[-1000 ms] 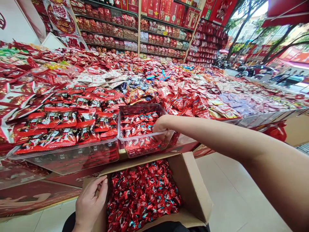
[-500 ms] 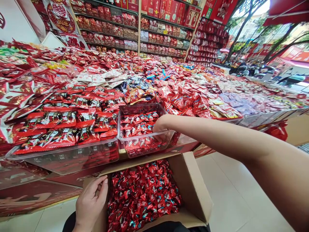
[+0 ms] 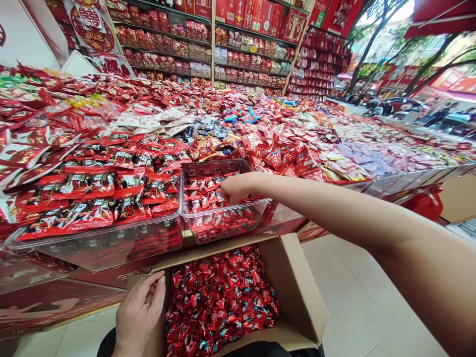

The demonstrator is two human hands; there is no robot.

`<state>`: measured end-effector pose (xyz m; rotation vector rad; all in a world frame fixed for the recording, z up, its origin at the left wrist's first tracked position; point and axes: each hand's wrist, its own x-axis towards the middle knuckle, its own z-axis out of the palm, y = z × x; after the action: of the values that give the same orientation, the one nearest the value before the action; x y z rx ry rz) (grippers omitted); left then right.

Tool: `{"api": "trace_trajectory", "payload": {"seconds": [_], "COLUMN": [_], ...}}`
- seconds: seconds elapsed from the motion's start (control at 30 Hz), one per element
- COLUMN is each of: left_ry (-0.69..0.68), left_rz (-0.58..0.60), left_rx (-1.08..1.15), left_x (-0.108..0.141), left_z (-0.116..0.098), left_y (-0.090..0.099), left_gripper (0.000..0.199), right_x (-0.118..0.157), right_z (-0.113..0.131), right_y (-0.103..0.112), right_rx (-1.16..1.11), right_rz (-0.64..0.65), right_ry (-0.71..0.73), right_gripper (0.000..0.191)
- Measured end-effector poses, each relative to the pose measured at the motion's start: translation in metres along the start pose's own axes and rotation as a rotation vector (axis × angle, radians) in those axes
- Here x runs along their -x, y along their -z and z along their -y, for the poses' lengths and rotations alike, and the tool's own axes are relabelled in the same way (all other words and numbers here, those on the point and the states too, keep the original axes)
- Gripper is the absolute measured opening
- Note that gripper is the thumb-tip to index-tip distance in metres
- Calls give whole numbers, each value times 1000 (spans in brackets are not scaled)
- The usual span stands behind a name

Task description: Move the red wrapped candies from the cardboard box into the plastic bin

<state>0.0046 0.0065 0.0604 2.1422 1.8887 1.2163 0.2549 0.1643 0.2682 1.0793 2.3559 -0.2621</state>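
My right hand (image 3: 238, 188) reaches into a clear plastic bin (image 3: 226, 214) holding rows of small red-wrapped candies (image 3: 203, 191). Its fingers point down among the candies and are mostly hidden. Below the bin, an open cardboard box (image 3: 297, 287) filled with loose red candies (image 3: 223, 297) with blue and white marks rests at my lap. My left hand (image 3: 143, 307) is at the box's left edge, fingers curled with the thumb near the index finger; it seems to grip the cardboard edge.
Left of the bin is a wider clear bin (image 3: 100, 238) of red and black packets. Heaps of wrapped sweets (image 3: 156, 119) spread behind. Stocked shelves (image 3: 167, 44) stand at the back. Tiled floor (image 3: 353, 297) shows right of the box.
My right hand has moved left inside the small bin, from its right side toward the middle. My left hand stays at the box edge.
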Motion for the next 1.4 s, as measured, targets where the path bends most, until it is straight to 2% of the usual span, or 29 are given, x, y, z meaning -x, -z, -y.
{"api": "trace_trajectory", "payload": {"seconds": [0.17,0.27,0.4,0.43,0.47,0.53,0.57,0.6,0.63,0.7,0.73,0.8,0.83,0.93,1.03,1.17,1.27,1.33,1.4], "left_ry": [-17,-14,-9,-8,-6,1,3,7,11,17,21,30,36,71,149,320,438,493,528], "left_rz": [0,-4,-5,-2,-1,6,11,15,19,27,30,36,40,62,90,178,352,492,620], "left_rx": [9,14,22,24,24,22,20,18,17,17,19,26,32,65,119,257,444,577,689], "left_x": [1,1,1,1,2,2,2,3,3,3,3,2,1,-1,1,12,20,21,19], "left_z": [1,3,3,2,2,2,2,2,2,1,1,0,-1,-2,-7,-32,-66,-90,-110], "left_y": [0,-1,-3,-3,-3,-3,-2,-2,-1,0,0,-1,-1,-1,2,4,-4,-12,-19], "left_gripper": [18,18,19,18,18,18,18,17,17,17,17,17,17,18,17,22,26,32,33], "right_x": [-9,-1,52,68,81,93,90,82,69,39,24,1,-6,-15,-12,1,15,26,35], "right_z": [6,2,10,16,22,35,40,45,50,57,61,70,75,90,95,91,96,104,114], "right_y": [-8,-5,0,-5,-15,-51,-77,-106,-137,-199,-227,-272,-290,-323,-334,-319,-291,-268,-248], "right_rx": [34,-43,-335,-459,-592,-827,-885,-907,-869,-697,-665,-682,-701,-721,-905,-1152,-1448,-1708,-1821], "right_rz": [-94,-212,-462,-454,-379,-68,110,210,227,83,68,52,63,31,-131,-292,-441,-550,-602], "right_ry": [-14,23,138,198,276,466,486,425,296,-101,-208,-367,-400,-391,-325,-284,-250,-170,-66], "right_gripper": [13,8,13,14,15,17,21,24,29,48,59,58,59,48,24,15,30,45,48]}}
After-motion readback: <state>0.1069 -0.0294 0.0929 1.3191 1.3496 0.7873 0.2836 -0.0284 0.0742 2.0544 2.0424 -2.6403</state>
